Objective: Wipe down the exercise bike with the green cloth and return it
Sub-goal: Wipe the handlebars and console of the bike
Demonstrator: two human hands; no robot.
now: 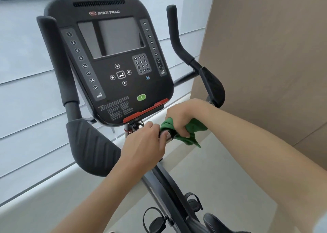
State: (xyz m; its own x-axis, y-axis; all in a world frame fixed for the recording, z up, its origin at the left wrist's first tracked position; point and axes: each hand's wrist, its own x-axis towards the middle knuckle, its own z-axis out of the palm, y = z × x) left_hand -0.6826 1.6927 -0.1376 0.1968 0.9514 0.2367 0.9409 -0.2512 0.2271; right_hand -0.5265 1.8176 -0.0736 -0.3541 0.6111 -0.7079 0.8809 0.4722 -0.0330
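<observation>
A pale grey floor (221,176) fills the lower middle and lower right of the frame. The exercise bike (113,59) stands on it, its dark frame running down toward the bottom edge, with strapped pedals (157,218) low in the frame just above the floor.

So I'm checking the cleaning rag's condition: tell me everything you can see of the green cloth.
The green cloth is a soft, solid-green fabric rag, bunched and creased, with no visible print. The right hand grips it, wrapped around the shiny metal handlebar tube just below the black console. A loose corner hangs down to the right. The left hand holds the same tube beside it, fingertips close to the cloth's edge.
</observation>
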